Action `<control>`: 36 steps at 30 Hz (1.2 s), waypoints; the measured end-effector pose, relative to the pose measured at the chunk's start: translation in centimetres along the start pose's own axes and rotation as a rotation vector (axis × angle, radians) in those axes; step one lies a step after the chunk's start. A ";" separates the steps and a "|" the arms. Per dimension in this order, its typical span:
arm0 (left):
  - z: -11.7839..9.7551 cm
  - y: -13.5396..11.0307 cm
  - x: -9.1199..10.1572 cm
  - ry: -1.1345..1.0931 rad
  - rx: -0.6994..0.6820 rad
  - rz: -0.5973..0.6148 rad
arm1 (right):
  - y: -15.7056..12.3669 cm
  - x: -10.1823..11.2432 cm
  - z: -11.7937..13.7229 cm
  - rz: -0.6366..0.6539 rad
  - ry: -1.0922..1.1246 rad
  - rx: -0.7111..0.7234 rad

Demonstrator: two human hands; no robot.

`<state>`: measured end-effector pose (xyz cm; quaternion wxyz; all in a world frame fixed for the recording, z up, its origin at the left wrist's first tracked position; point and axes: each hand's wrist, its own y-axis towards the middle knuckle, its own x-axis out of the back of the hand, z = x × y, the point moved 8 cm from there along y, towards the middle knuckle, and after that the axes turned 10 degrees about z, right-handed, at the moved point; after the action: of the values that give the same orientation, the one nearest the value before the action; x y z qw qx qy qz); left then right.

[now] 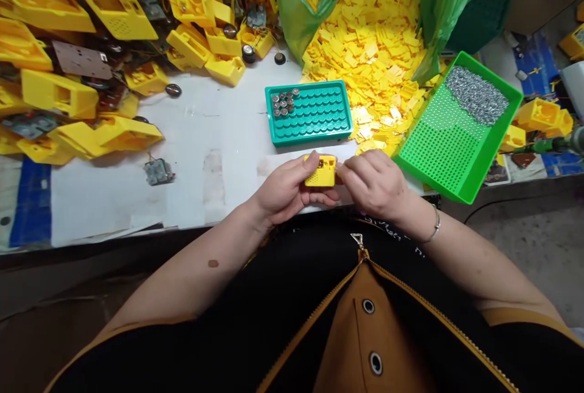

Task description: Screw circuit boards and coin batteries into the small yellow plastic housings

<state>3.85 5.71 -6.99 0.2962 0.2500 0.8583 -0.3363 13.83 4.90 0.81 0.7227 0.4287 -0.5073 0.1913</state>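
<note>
Yellow housing [320, 171] sits at the near edge of the table [219, 137], pinched between left hand [283, 189] and right hand [371, 183]; both clamped on it; teal tray [314, 131] holds only a few button cells [283, 103], most slots bare; pile of yellow housings [91, 46] at far left, likely many left to do.

yellow casing [320, 171] half hidden by hands [328, 186]

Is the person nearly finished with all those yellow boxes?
Not nearly, it seems. Both hands, left hand and right hand, hold one small yellow box at the table edge. The teal tray has only a few round parts in one corner. A big heap of yellow casings still lies at the left, and which ones are done cannot be told.
</note>
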 end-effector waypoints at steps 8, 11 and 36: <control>-0.2 -0.2 -0.3 0.039 -0.031 0.020 | -0.6 0.9 -3.3 -0.126 0.416 -0.333; -0.1 -0.2 -0.5 0.149 -0.070 0.034 | -0.7 0.0 -3.7 -0.016 0.749 -0.528; -0.3 -0.8 -0.6 0.270 -0.106 0.041 | -1.9 0.1 -2.9 0.086 0.758 -0.412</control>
<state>3.68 5.30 -6.01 0.1976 0.2945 0.9016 -0.2477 16.86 6.14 -0.27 0.9197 0.1534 -0.2512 0.2599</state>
